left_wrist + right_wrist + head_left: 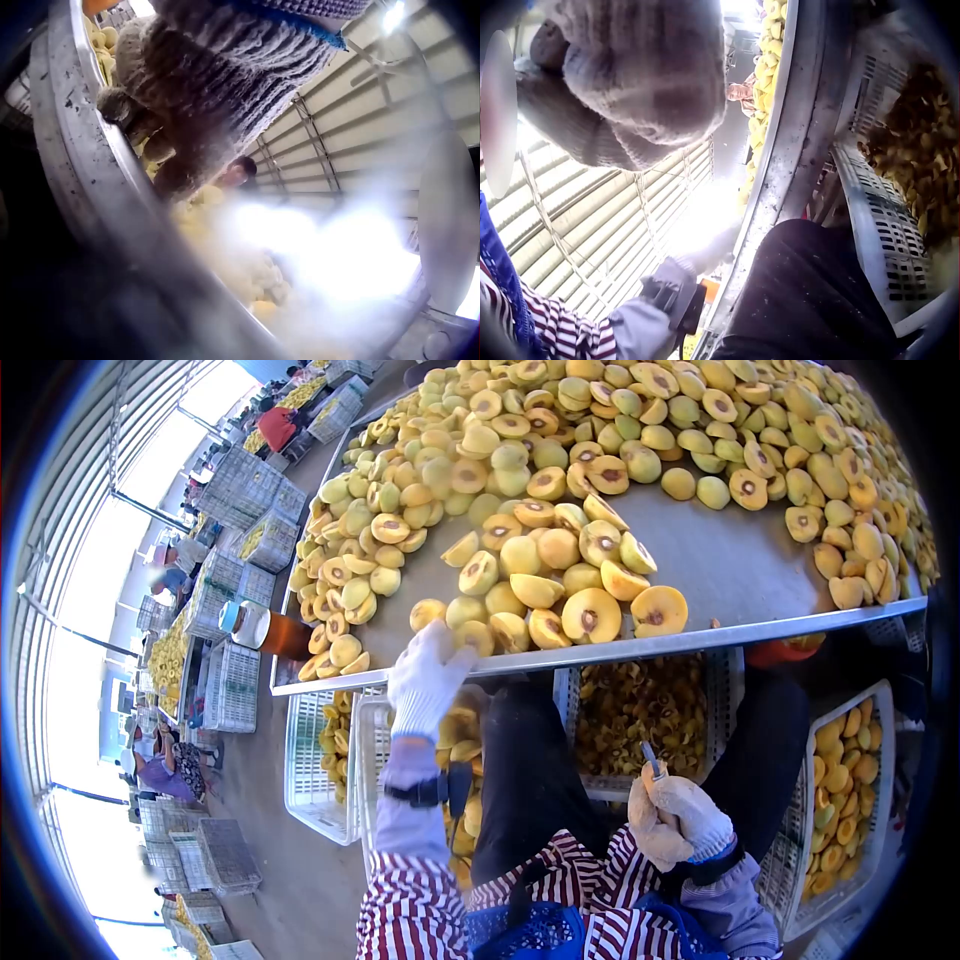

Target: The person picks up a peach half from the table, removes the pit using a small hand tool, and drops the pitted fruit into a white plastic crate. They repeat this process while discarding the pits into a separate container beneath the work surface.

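Note:
My left hand (430, 678), in a white knitted glove, reaches over the metal table's near edge. Its fingertips are right at a peach half (428, 614) at the front of a small group of halves (537, 590). In the left wrist view the fingers (180, 169) point down among the fruit, thumb spread apart. My gloved right hand (675, 820) is over my lap and grips a small hand tool (650, 760), its metal tip pointing up and its shaft mostly hidden. In the right wrist view the curled glove (645, 75) hides the tool.
A large heap of halved peaches (480, 450) covers much of the metal table (740, 560). Below its rim stand a crate of dark scraps (640, 710), a right-hand crate of halves (845, 800) and left-hand crates (320, 800). A bottle (265, 628) is at the table's left edge.

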The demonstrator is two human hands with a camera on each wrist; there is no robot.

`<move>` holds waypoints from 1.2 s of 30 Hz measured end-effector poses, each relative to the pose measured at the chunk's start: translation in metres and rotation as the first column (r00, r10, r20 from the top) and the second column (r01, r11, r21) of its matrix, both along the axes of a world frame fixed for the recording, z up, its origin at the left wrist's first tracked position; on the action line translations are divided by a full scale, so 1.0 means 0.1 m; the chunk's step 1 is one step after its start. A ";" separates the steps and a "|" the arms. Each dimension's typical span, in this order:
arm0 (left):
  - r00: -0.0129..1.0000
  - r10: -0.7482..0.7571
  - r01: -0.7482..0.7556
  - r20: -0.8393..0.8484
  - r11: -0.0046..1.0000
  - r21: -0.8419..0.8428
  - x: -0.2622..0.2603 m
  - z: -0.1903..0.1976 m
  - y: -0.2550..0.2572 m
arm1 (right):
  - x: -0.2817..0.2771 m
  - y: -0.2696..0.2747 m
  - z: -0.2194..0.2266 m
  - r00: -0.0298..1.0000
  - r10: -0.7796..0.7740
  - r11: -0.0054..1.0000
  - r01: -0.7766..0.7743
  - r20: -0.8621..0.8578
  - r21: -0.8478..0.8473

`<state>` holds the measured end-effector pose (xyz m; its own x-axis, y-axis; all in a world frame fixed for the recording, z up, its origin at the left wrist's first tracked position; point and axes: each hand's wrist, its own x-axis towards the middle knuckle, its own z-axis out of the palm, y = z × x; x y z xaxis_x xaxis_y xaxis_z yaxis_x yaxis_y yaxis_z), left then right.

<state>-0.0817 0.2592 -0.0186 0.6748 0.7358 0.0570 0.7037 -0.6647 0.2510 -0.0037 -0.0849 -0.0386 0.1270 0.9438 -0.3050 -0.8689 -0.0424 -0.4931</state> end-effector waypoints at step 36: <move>0.623 0.454 0.652 0.637 0.148 -0.743 0.13 0.05 -1.90 | -0.09 0.21 0.30 0.943 0.036 0.928 0.091 0.331 -0.360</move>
<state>-0.0691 0.0693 -0.0138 0.8758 0.4652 -0.1289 -0.1034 0.4416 0.8913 -0.0124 -0.0636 -0.0088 0.3032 0.7680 -0.5641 -0.6654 -0.2531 -0.7023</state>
